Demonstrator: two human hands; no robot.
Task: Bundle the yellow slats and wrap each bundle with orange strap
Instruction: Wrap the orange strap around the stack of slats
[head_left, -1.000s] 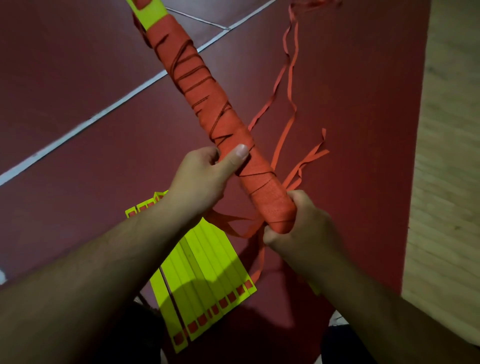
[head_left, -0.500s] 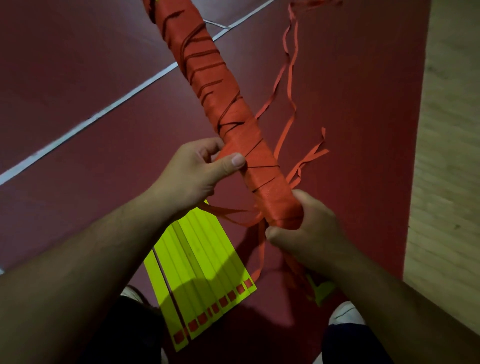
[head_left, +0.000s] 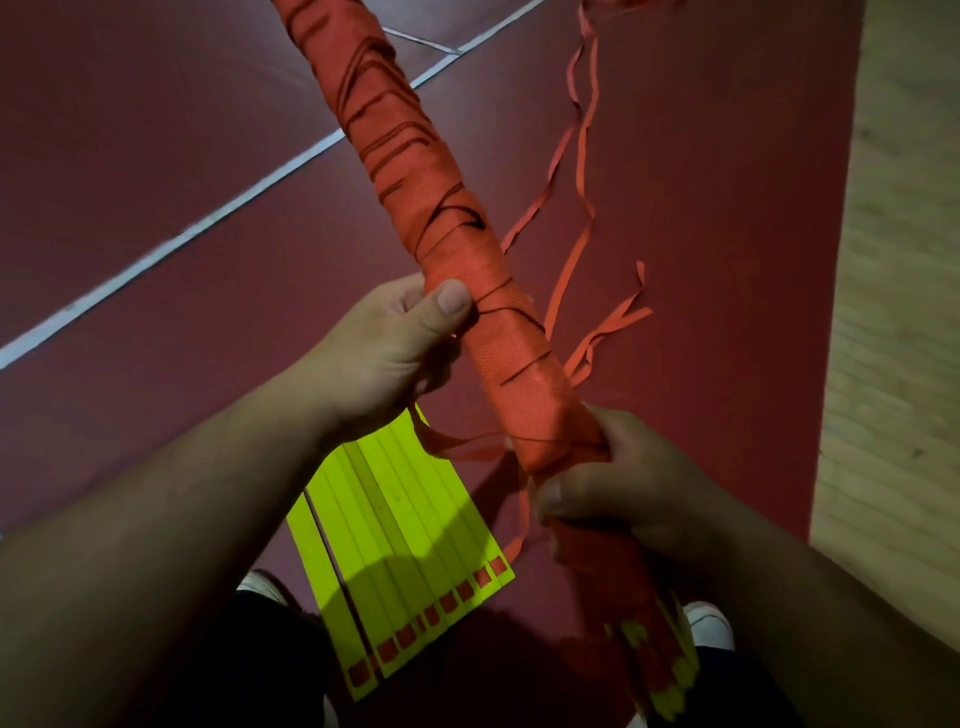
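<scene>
I take this for an indoor sports hall: the work goes on down on the floor, a dark red court surface (head_left: 156, 156) crossed by white painted lines (head_left: 208, 228) and bordered by pale wood-look flooring (head_left: 909, 260).

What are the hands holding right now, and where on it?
Both grip the strap-wrapped bundle: left hand higher up, right hand lower, toward the exposed yellow slat ends.
</scene>
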